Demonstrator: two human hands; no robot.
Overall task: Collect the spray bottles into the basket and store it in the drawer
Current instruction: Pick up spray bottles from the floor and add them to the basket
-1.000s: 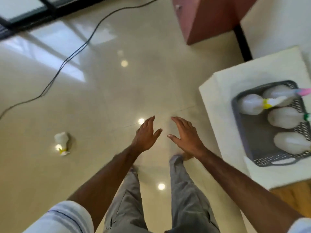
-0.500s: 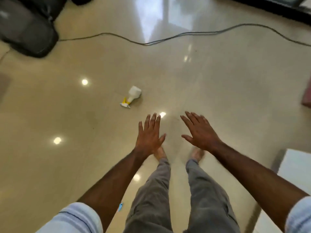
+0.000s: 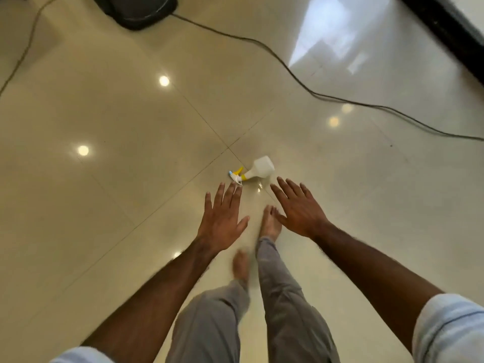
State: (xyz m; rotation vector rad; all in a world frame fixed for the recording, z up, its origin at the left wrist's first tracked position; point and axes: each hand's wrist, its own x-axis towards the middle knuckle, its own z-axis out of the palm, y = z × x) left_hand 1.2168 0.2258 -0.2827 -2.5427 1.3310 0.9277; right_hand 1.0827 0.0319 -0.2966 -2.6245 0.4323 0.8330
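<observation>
Both hands, left (image 3: 222,221) and right (image 3: 301,210), hover spread and empty; bottle (image 3: 258,170) lies on floor (image 3: 131,153) at twelve o'clock.

Glossy cream floor tiles (image 3: 131,127) spread out underfoot, their thin grout lines crossing near the middle. A black cable (image 3: 301,82) snakes across them from a dark rounded object (image 3: 136,9) at the far edge. Ceiling lights mirror as bright round spots, and window glare whitens the far right.
</observation>
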